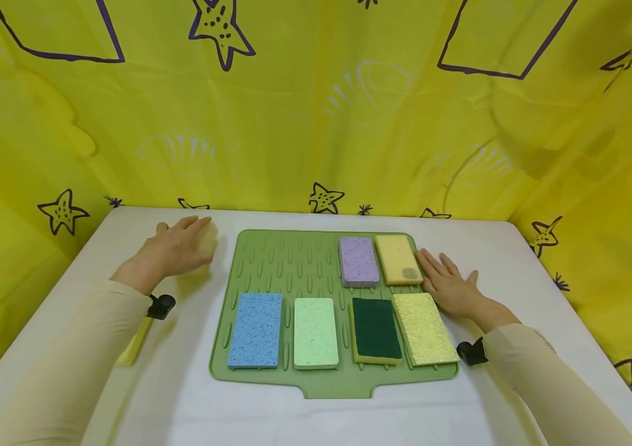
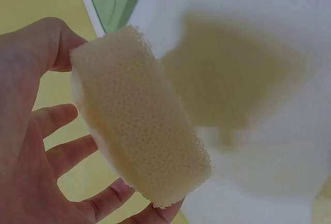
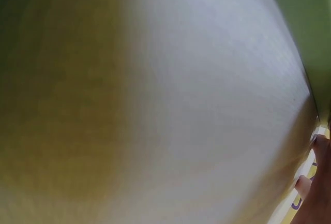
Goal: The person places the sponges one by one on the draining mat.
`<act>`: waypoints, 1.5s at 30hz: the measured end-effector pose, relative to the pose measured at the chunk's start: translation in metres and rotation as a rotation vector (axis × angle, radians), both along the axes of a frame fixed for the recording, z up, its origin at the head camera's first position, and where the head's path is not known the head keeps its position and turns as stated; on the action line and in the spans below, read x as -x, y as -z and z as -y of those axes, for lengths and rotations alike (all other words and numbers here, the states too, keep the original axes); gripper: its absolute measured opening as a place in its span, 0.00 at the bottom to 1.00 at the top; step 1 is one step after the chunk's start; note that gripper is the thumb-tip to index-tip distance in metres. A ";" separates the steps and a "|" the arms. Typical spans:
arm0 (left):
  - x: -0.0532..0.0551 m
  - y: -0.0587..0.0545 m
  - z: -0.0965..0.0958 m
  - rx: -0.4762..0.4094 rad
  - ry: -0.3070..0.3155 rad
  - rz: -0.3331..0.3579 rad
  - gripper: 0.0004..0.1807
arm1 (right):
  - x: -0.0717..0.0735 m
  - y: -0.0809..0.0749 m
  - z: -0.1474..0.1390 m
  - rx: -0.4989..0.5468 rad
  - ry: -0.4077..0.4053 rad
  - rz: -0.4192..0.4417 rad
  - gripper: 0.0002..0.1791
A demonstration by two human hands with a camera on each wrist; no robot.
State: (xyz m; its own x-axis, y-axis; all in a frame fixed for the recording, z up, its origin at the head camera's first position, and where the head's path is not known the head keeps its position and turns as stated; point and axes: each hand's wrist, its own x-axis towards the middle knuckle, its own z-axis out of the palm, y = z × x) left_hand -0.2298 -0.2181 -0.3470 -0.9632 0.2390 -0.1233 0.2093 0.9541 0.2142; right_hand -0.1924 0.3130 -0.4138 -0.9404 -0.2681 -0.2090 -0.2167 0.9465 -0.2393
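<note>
My left hand (image 1: 173,249) is raised over the table left of the green mat (image 1: 288,260). It grips a thick, pale cream sponge (image 2: 138,118) between thumb and fingertips, as the left wrist view shows closely; from the head most of that sponge is hidden behind the hand. My right hand (image 1: 452,288) lies at the mat's right edge with its fingers extended. Its fingertips are beside a pale yellow sponge (image 1: 396,259) with a grey spot. Only a sliver of the right hand (image 3: 314,193) enters the right wrist view.
Left of the yellow sponge lies a purple sponge (image 1: 359,262). The mat's near row has blue (image 1: 254,331), mint (image 1: 316,334), dark-green-topped (image 1: 376,328) and textured yellow (image 1: 424,328) sponges. Another yellow sponge (image 1: 135,344) is partly under my left forearm. A yellow curtain (image 1: 282,136) hangs behind the white table.
</note>
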 end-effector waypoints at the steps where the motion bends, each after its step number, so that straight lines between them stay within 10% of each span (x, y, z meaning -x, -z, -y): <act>1: 0.000 0.000 -0.001 -0.001 0.003 -0.004 0.43 | 0.000 0.000 0.000 -0.003 0.001 0.002 0.35; 45: -0.002 -0.002 -0.069 -0.042 0.099 -0.050 0.41 | 0.002 0.000 0.001 0.003 0.003 0.017 0.35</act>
State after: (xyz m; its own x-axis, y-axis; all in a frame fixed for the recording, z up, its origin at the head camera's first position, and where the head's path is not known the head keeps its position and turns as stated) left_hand -0.2278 -0.1488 -0.3452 -0.9392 0.3375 -0.0636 0.3139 0.9186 0.2402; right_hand -0.1941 0.3124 -0.4135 -0.9375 -0.2661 -0.2241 -0.2100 0.9464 -0.2453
